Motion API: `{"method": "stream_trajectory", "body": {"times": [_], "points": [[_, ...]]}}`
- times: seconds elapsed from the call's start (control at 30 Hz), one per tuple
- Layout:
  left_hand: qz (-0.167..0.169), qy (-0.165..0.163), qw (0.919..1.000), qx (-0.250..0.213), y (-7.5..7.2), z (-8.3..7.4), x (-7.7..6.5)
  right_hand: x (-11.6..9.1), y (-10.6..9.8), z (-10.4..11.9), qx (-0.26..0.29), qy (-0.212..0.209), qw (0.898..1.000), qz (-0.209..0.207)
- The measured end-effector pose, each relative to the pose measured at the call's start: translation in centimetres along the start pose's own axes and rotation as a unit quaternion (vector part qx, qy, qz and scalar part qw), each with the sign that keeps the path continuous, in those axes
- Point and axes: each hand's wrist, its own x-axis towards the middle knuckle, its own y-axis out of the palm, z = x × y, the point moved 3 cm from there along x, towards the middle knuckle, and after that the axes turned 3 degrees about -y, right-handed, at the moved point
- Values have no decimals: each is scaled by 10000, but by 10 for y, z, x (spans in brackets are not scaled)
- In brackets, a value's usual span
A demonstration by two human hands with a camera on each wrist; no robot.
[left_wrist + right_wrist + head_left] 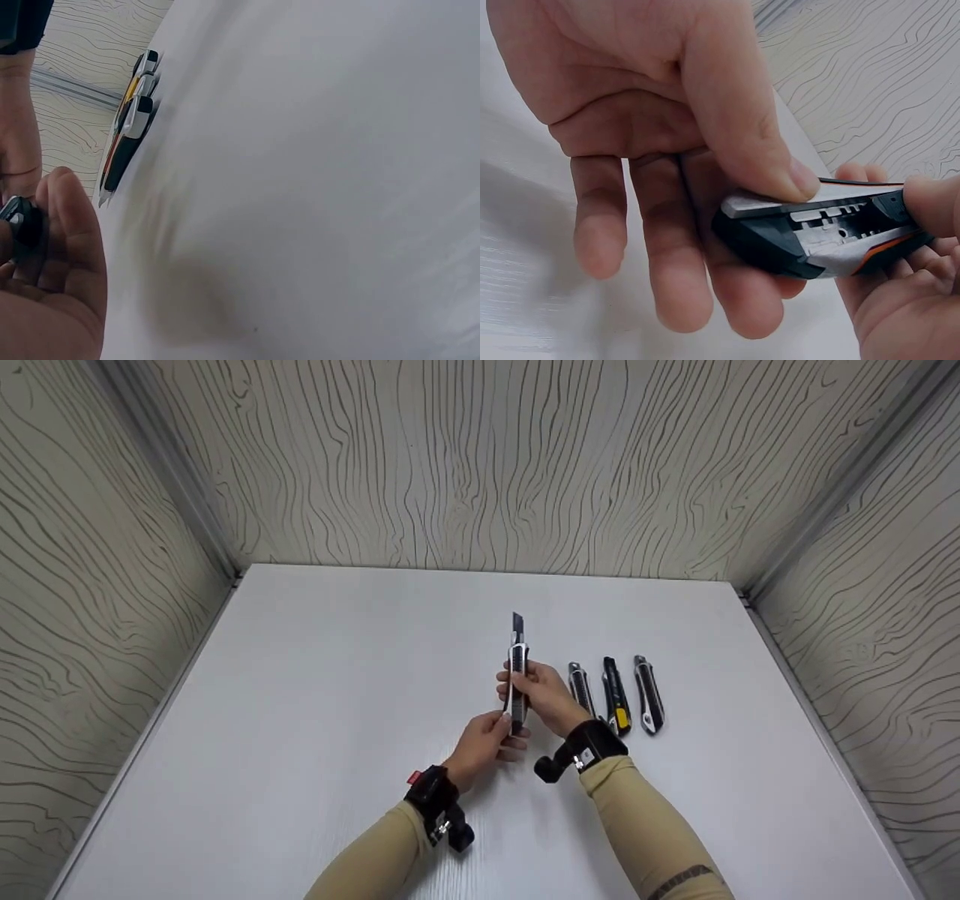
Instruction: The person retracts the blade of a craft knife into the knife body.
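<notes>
A box cutter (517, 660) stands pointing away from me over the table, its blade (517, 624) extended from the far end. My right hand (551, 699) grips its middle, thumb on the upper face. At the near end, my left hand (480, 746) pinches the handle between thumb and fingers. The right wrist view shows the handle's dark end cap (769, 244) under my left thumb (739, 127), with the slot and slider beyond it. In the left wrist view only a bit of the cutter (26, 221) shows between the hands; the rest is hidden.
Right of my hands, three more box cutters lie side by side on the white table (315, 660): a silver-and-black one (579, 684) partly behind my right wrist, a black-and-yellow one (615, 694) and another silver-and-black one (648, 694). Wood-patterned panels (465, 465) surround the table.
</notes>
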Motion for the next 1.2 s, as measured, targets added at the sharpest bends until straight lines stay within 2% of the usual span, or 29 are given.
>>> {"method": "stream_trajectory", "body": {"times": [0.27,0.53,0.77,1.2], "points": [[-38,-23,9999,-132,0,1,0,0,0,0,-36,-13,10000,10],[7,150,9996,-243,1,1,-1,-2,-1,1,-53,15,9999,146],[-43,127,9996,-244,1,0,-1,-1,0,1,-85,62,9999,-6],[-132,59,9996,-241,2,-1,1,-1,-2,0,-139,62,9999,-4]]}}
